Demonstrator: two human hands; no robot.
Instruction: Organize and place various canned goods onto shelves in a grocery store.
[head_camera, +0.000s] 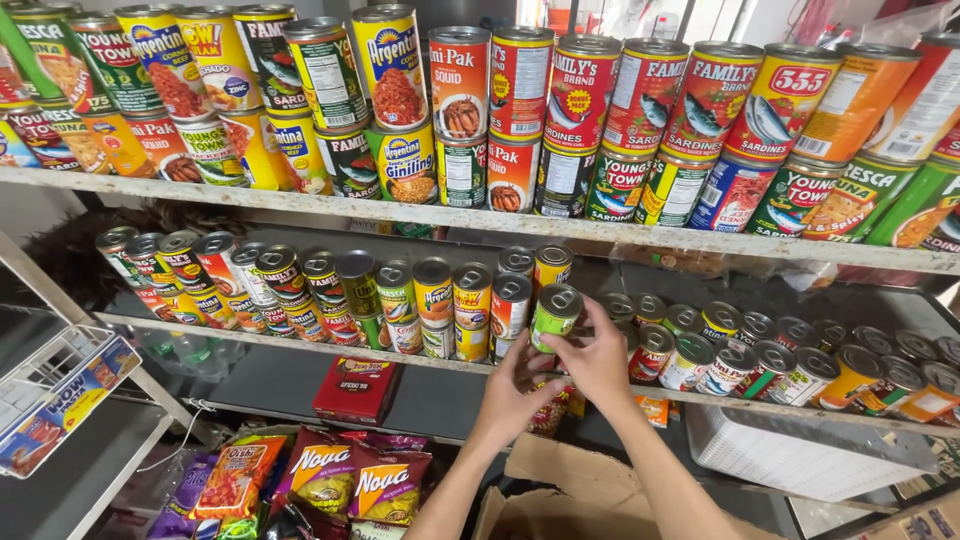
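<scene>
Both my hands reach up to the middle shelf (300, 345). My right hand (595, 360) grips a small green-labelled can (555, 315) with a pull-tab lid, holding it tilted at the shelf's front edge. My left hand (515, 390) sits just below and left of that can, its fingers curled against a can on the shelf edge; what it grips is partly hidden. Stacked small cans (470, 305) stand directly to the left of the held can, and a row of cans lying on their sides (770, 360) extends to the right.
The top shelf (500, 222) carries two tiers of larger tins. Below are a red box (357, 388), snack bags (350, 480), an open cardboard box (570, 495) and a white plastic basket (800, 455). A wire rack (50, 385) stands at the left.
</scene>
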